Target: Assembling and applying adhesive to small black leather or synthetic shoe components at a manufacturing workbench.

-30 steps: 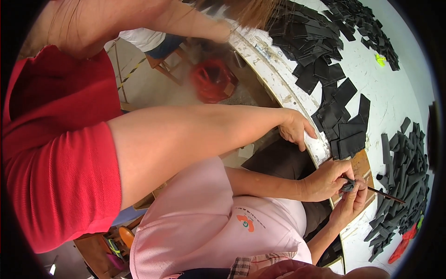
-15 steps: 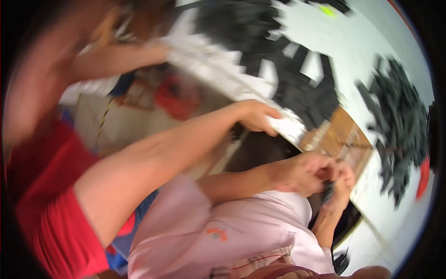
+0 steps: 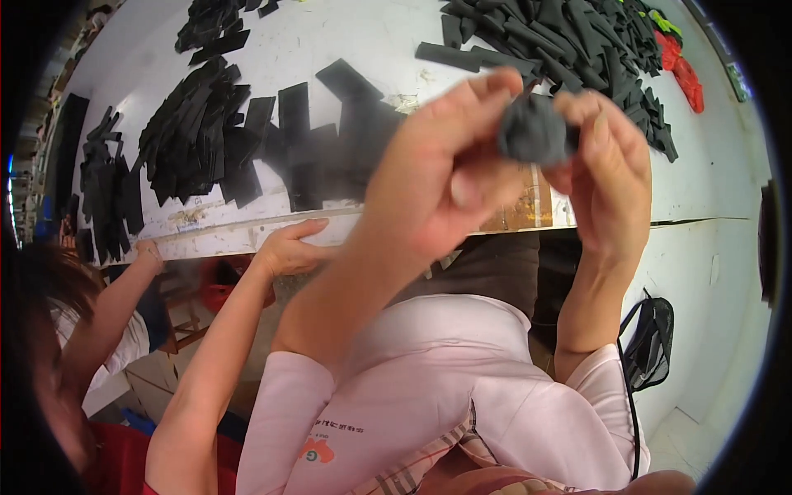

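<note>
Raised over the table's front edge, both my hands hold one dark grey piece of soft material (image 3: 534, 130). It looks bunched or rolled, and motion smears its detail. My left hand (image 3: 462, 165) grips it from the left, fingers curled, the thumb tucked below. From the other side my right hand (image 3: 609, 165) pinches it between thumb and fingers. Just beyond my hands lies a large heap of dark grey folded or tube-like pieces (image 3: 561, 37). Flat black strips (image 3: 355, 132) are spread on the white table to the left of my left hand.
More black strips (image 3: 194, 132) are piled on the white table (image 3: 272, 37) farther left. A co-worker's hand (image 3: 289, 247) rests on the table edge close to my left forearm. A red plastic bag (image 3: 681, 74) lies at the back right. A black mesh bag (image 3: 649, 342) hangs at my right.
The view has swung left and upright, showing more of the table. My hands have risen from near my lap to above the table edge, with the dark grey piece between them.
</note>
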`<action>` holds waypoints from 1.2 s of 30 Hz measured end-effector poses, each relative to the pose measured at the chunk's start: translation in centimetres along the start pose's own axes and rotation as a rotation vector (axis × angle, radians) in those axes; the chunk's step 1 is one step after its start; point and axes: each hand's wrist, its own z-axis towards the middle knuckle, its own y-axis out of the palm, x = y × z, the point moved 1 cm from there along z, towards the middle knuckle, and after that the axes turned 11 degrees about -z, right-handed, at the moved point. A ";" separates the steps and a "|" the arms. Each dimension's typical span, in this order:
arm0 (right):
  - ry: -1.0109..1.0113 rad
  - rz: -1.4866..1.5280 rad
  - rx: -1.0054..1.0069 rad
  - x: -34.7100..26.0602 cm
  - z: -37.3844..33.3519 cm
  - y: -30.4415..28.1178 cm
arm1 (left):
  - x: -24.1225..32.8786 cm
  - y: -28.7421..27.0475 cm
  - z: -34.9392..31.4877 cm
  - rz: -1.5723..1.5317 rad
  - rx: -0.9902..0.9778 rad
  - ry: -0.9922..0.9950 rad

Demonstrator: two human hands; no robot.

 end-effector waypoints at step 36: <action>0.221 0.151 -0.342 10.9 4.0 -0.8 | 0.7 -7.2 1.0 -0.072 0.146 0.124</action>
